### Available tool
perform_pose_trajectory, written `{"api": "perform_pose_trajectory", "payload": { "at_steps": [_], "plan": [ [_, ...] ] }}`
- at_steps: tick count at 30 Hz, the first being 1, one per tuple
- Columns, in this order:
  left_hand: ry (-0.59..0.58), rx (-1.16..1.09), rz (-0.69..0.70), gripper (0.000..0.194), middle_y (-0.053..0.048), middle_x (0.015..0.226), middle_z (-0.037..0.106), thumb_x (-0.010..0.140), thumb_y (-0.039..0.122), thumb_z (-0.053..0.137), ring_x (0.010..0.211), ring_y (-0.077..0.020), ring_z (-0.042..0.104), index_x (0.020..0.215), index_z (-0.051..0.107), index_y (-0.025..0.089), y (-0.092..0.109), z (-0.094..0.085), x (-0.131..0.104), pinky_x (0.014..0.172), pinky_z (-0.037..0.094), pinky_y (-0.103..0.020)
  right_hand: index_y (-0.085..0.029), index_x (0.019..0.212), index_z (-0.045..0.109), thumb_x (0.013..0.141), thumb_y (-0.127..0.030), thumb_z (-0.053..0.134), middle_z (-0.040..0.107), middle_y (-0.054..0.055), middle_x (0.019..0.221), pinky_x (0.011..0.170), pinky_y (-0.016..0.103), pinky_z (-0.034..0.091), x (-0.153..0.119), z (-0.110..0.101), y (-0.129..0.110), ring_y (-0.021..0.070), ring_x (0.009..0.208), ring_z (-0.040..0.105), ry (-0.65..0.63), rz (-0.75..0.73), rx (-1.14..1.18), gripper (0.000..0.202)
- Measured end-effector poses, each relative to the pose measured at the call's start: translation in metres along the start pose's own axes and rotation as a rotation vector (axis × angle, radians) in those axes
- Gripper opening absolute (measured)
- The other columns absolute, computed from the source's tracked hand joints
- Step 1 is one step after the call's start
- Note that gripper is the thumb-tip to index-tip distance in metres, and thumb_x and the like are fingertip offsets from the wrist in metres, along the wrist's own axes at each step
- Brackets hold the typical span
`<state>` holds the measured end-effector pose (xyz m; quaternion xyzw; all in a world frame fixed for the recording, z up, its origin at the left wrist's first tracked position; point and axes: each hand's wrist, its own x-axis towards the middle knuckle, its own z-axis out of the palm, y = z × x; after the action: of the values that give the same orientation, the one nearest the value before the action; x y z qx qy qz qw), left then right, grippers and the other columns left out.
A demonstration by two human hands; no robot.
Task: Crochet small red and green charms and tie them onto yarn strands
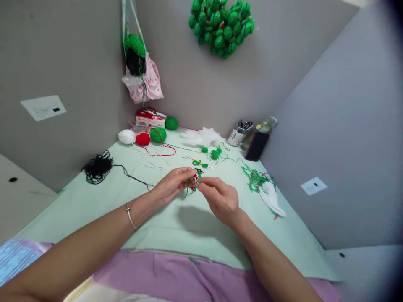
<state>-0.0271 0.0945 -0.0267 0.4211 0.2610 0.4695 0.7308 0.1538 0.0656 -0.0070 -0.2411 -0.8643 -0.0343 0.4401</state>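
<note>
My left hand (176, 181) pinches a small crocheted piece (194, 184) in green, red, white and black over the middle of the table. Green yarn ends dangle below it. My right hand (218, 196) is closed at the piece's right edge, thumb and forefinger pressed together; what lies between them is too small to make out. Just beyond the hands lie a crochet hook (210, 167) and a yellow-and-green object (197, 162). From a black yarn bundle (98, 167) on the left, a strand runs to beneath my left wrist.
White (126, 136), red (142, 139) and green yarn balls (158, 135) sit at the back left, near a box (150, 121). White stuffing (203, 137), a pen cup (237, 136) and a phone (257, 146) stand behind. Green yarn scraps (255, 177) lie right. Crocheted green pieces (222, 27) hang above.
</note>
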Motion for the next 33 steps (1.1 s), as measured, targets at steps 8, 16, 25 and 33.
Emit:
{"api": "perform_pose_trajectory", "payload": {
  "at_steps": [8,16,25,33],
  "plan": [
    [0.406,-0.317,0.122,0.010,0.000,0.074,0.060,0.075,0.015,0.074,0.066,-0.0089,0.058,0.078,0.065,0.013,0.012,-0.027,0.017,0.069,0.051,-0.022,-0.020,0.087,0.057,0.093,-0.027,0.057,0.052,-0.006,0.061,0.043,0.018,0.045,0.020,-0.025,0.009,0.0066,0.044,0.054,0.126,0.729,1.042,0.009],
    [0.511,-0.319,0.267,0.012,0.002,0.071,0.060,0.070,0.014,0.075,0.063,-0.0065,0.055,0.072,0.063,0.013,0.020,-0.046,0.021,0.065,0.050,-0.021,-0.019,0.079,0.058,0.080,-0.018,0.069,0.035,-0.008,0.059,0.037,0.010,0.031,0.007,-0.087,0.091,0.0004,0.040,0.024,0.622,0.812,1.121,0.011],
    [0.277,-0.129,0.161,0.018,0.002,0.076,0.062,0.075,0.021,0.074,0.071,-0.0097,0.062,0.084,0.060,0.016,0.014,-0.025,0.012,0.080,0.054,-0.028,-0.017,0.087,0.067,0.070,-0.022,0.075,0.058,-0.002,0.067,0.046,0.018,0.039,0.014,-0.042,0.070,0.0061,0.051,0.052,0.325,1.048,0.958,0.019],
    [0.126,0.049,0.081,0.018,-0.001,0.086,0.067,0.078,0.024,0.072,0.079,-0.0136,0.066,0.086,0.057,0.016,0.006,-0.005,0.002,0.086,0.051,-0.031,-0.019,0.084,0.073,0.078,-0.030,0.071,0.064,0.001,0.077,0.053,0.024,0.044,0.013,-0.001,0.023,0.0088,0.056,0.053,0.074,0.854,0.613,0.013]
  ]
}}
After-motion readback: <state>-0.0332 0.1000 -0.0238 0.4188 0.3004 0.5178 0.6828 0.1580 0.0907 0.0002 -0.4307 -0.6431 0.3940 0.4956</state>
